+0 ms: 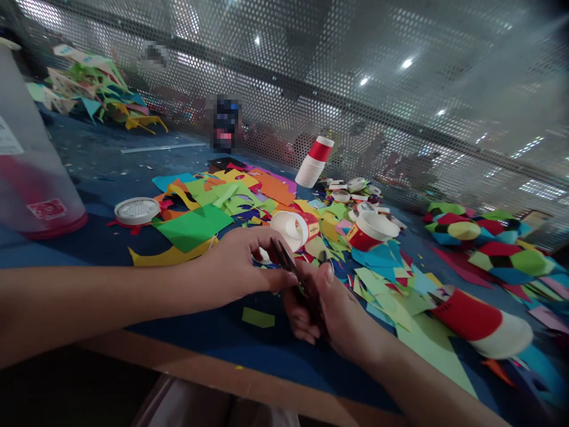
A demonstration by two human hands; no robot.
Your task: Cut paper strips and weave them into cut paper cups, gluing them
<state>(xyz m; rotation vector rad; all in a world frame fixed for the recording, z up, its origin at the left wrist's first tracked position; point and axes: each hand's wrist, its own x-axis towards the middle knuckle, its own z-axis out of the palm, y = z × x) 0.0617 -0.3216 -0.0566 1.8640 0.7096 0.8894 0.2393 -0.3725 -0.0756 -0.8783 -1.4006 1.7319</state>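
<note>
Right hand [331,308]: I clench dark scissors [287,261] by the handles.
Left hand [242,264]: pinching near the blades; contents unclear.
Handling: stiff, light, sharp; I'd say hold by the handles.

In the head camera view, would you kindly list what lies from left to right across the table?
Clear plastic container → white round lid → green paper sheet → left hand → scissors → right hand → upright red-and-white cup → red-and-white cup lying on its side.
</note>
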